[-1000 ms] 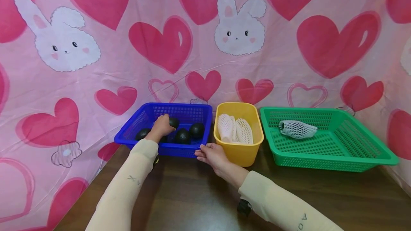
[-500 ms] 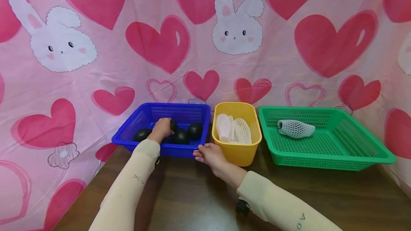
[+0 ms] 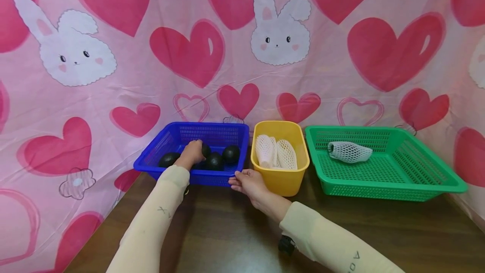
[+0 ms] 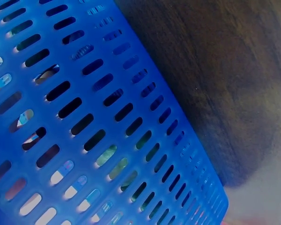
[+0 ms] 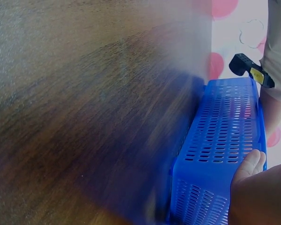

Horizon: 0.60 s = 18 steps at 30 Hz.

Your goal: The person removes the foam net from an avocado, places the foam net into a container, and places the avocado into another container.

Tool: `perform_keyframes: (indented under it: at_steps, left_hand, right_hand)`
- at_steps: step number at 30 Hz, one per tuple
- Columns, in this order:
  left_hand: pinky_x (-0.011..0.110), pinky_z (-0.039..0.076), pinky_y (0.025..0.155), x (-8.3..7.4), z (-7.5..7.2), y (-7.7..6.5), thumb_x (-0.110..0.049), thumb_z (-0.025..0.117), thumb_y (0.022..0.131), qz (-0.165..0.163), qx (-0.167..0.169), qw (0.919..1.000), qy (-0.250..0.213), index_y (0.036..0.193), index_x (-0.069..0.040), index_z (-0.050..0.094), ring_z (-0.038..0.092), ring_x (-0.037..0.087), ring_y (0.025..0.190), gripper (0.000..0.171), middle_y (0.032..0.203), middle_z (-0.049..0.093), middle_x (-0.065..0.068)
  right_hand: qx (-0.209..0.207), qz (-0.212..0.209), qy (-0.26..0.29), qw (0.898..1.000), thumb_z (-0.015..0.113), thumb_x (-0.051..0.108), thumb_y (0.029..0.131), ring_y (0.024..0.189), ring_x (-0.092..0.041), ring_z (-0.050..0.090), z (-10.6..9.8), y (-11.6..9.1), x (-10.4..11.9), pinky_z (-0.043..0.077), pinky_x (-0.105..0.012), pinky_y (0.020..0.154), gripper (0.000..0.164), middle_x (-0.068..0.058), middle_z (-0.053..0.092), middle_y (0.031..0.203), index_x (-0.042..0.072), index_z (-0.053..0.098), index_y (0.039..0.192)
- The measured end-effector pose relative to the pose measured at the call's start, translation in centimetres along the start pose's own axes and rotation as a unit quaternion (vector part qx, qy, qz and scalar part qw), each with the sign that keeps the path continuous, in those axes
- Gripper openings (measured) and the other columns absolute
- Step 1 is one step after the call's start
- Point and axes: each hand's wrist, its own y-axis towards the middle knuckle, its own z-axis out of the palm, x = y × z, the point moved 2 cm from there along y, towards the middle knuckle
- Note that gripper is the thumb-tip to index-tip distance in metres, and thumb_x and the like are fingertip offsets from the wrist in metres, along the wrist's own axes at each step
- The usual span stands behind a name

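Several dark avocados (image 3: pixel 214 161) lie in the blue basket (image 3: pixel 161 171) in the head view. My left hand (image 3: pixel 192 153) reaches into this basket and grips an avocado (image 3: pixel 206 150), with its fingertips partly hidden behind the hand. At the basket's front right corner, my right hand (image 3: pixel 250 183) holds the rim between thumb and fingers. The right wrist view also shows that right hand (image 5: pixel 251 165) at the rim. Only the slotted wall of the blue basket (image 4: pixel 110 101) fills the left wrist view; the left hand is hidden behind it.
A yellow bin (image 3: pixel 282 178) with white foam net sleeves (image 3: pixel 286 155) stands right of the blue basket. Further right, a green basket (image 3: pixel 390 193) holds one netted item (image 3: pixel 350 152). The wooden table (image 3: pixel 216 231) extends in front, and a pink heart-patterned cloth (image 3: pixel 235 70) hangs behind.
My left hand has moved slightly down and right inside the blue basket, and the avocado at its fingers has shifted a little toward the front. The right hand stays at the rim.
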Motion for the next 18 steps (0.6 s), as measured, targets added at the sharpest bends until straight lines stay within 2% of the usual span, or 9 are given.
perform_keyframes:
  at_steps: [6, 14, 18]
  left_hand:
    - [0.051, 0.041, 0.098, 0.11, 0.22, 0.12, -0.007, 0.077, 0.078, 0.0, 0.023, 0.9997, 0.006, 0.126, 0.016, 0.046, 0.05, 0.047, 0.117, 0.061, 0.123, 0.051, 0.036]
    - [0.052, 0.045, 0.091, 0.38, 0.27, 0.27, -0.002, 0.074, 0.076, 0.014, 0.002, 0.9999, 0.01, 0.114, 0.013, 0.054, 0.056, 0.046, 0.107, 0.045, 0.111, 0.058, 0.033]
    - [0.052, 0.044, 0.092, 0.38, 0.28, 0.25, -0.002, 0.071, 0.079, 0.011, 0.006, 0.9999, 0.009, 0.117, 0.013, 0.053, 0.055, 0.046, 0.11, 0.044, 0.114, 0.057, 0.033]
  right_hand:
    - [-0.001, 0.001, 0.002, 1.0, 0.051, 0.007, 0.101, 0.078, -0.017, 0.069, -0.06, 0.13, 0.01, 0.056, -0.03, 0.076, 0.018, -0.016, 0.069, 0.093, -0.008, 0.053, 0.11]
    - [-0.002, -0.001, 0.002, 1.0, 0.05, 0.007, 0.101, 0.076, -0.015, 0.068, -0.08, 0.28, -0.13, 0.056, -0.029, 0.074, 0.016, -0.016, 0.069, 0.093, -0.008, 0.053, 0.109]
    - [-0.002, -0.002, 0.004, 1.0, 0.05, 0.007, 0.101, 0.074, -0.014, 0.068, -0.05, 0.31, -0.15, 0.056, -0.029, 0.074, 0.016, -0.015, 0.069, 0.091, -0.008, 0.053, 0.108]
